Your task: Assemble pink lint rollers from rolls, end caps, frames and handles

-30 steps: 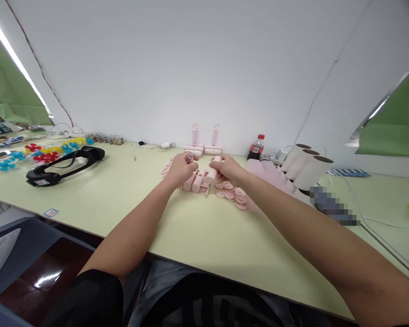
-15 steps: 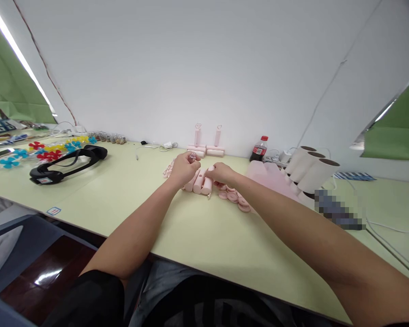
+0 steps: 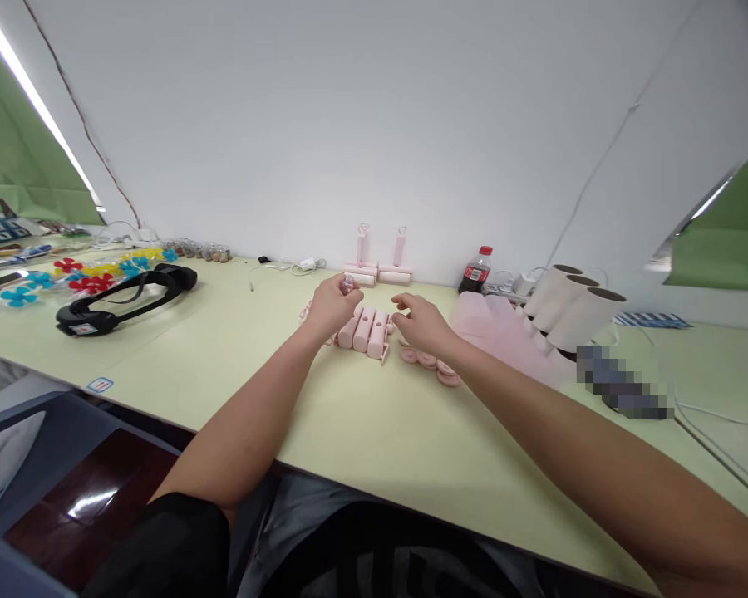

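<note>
My left hand [image 3: 332,306] is closed around a small shiny piece [image 3: 347,284], too small to name, above the left end of the pink cylinders. Several pink cylinders [image 3: 362,330] lie side by side on the pale green table [image 3: 349,423]. My right hand [image 3: 419,320] hovers to their right with thumb and fingers apart, holding nothing. Below it are several round pink discs [image 3: 427,360]. Small pink parts [image 3: 305,311] are partly hidden behind my left hand. Two pink roller-like assemblies [image 3: 361,270] [image 3: 395,272] stand by the wall.
A cola bottle [image 3: 476,271], pink translucent sheeting [image 3: 495,332] and white cardboard tubes [image 3: 586,319] are at the right. Black headgear [image 3: 125,306] and colourful flower-shaped pieces [image 3: 92,284] lie at the left. A blurred dark object [image 3: 623,386] lies at the right.
My right hand has lifted off the rightmost cylinder, moved slightly right and opened. The cylinders now show more fully. My left hand has shifted slightly left and up.
</note>
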The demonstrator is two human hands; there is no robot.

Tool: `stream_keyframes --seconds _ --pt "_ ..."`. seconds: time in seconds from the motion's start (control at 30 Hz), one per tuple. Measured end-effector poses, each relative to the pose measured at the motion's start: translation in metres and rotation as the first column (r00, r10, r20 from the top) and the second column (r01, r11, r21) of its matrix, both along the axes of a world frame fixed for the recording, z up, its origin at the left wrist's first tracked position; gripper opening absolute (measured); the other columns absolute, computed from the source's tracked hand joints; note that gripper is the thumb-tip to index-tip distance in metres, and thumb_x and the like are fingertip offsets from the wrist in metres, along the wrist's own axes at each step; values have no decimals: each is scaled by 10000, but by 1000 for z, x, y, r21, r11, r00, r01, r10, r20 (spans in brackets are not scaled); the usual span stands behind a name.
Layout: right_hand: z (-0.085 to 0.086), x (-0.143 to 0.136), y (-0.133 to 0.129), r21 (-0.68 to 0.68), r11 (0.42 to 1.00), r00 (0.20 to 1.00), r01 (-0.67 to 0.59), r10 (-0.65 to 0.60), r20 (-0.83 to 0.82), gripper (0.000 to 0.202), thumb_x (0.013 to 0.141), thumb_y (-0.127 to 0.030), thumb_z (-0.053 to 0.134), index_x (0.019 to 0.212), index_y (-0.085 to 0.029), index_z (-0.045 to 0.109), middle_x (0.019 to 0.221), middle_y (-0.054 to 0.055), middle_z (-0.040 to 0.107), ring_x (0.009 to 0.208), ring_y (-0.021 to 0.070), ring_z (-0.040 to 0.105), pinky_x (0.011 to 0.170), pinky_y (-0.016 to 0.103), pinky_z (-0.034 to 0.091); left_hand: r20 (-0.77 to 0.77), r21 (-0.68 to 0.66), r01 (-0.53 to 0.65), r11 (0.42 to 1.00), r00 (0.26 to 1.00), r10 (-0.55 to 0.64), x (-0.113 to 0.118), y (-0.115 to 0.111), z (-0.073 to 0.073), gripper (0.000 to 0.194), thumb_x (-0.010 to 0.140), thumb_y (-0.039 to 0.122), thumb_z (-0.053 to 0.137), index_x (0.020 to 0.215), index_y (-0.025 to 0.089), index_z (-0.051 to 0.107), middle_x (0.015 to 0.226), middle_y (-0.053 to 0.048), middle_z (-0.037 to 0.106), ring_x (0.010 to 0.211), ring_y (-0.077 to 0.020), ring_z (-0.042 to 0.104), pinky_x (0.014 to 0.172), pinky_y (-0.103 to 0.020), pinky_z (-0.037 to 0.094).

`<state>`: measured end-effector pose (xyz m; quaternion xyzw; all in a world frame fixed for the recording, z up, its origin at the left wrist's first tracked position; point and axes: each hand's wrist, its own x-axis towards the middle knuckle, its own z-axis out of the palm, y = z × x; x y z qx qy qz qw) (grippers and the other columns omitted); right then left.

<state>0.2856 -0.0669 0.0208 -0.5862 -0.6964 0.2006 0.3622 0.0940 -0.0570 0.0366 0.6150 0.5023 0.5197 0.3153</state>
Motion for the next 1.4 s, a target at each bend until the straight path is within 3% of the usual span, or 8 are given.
stream_keyframes --seconds 0.1,0.3,0.43,0.5,0.63,0.73,0.9,1.4 --pt "1 3 -27 28 999 999 -16 17 -51 332 835 -246 570 1162 -227 629 1103 66 653 814 187 581 740 315 447 196 -73 92 993 978 -76 7 -4 3 198 776 374 632 781 198 541 612 38 535 453 -96 471 426 -219 354" --pt "-7 7 -80 -72 941 928 -331 312 -202 413 834 -405 653 1196 -224 572 921 26 658 719 161 567 631 277 431 517 17 418 908 774 -366 42 -32 -1 456 777 613 647 767 181 502 725 -6 571 627 -113 577 534 -220 472" --pt "-22 12 -93 -86 932 917 -352 326 -228 226 852 -420 600 801 -200 592 687 -10 566 612 144 518 573 266 404 581 23 524 851 686 -438 59 -51 -11 513 784 696 590 829 202 459 795 -1 569 678 -122 596 576 -239 494" --pt "-29 17 -94 -90 938 919 -335 305 -249 277 871 -424 557 705 -202 557 660 -3 572 598 145 531 572 267 416 528 37 504 863 723 -445 61 -54 -14 516 799 710 555 863 208 459 819 -1 573 696 -125 599 591 -242 492" --pt "-32 26 -94 -45 956 939 -290 275 -205 293 874 -423 555 677 -206 561 613 -7 583 565 146 540 556 261 403 229 21 493 870 845 -484 56 -53 -17 475 792 647 617 790 186 505 651 37 497 543 -85 467 491 -212 370" --pt "-30 30 -95 40 966 949 -256 259 -177 333 897 -441 532 660 -209 567 586 -5 580 546 147 534 545 261 390 54 -51 575 816 818 -573 53 -51 -21 519 816 630 593 608 171 473 503 52 381 459 -67 341 442 -230 251" --pt "-30 31 -98 161 946 936 -280 306 -172 417 951 -469 440 656 -212 583 596 17 602 572 159 553 576 273 413 77 -91 645 759 764 -640 54 -49 -28 565 848 620 540 517 167 464 443 42 363 422 -63 294 435 -249 198" --pt "-41 29 -94 171 929 930 -327 349 -116 355 942 -403 473 654 -221 573 579 5 585 539 150 531 551 260 392 -22 -71 604 794 795 -607 52 -52 -23 414 812 395 553 477 173 456 475 31 391 479 -83 343 463 -254 230"
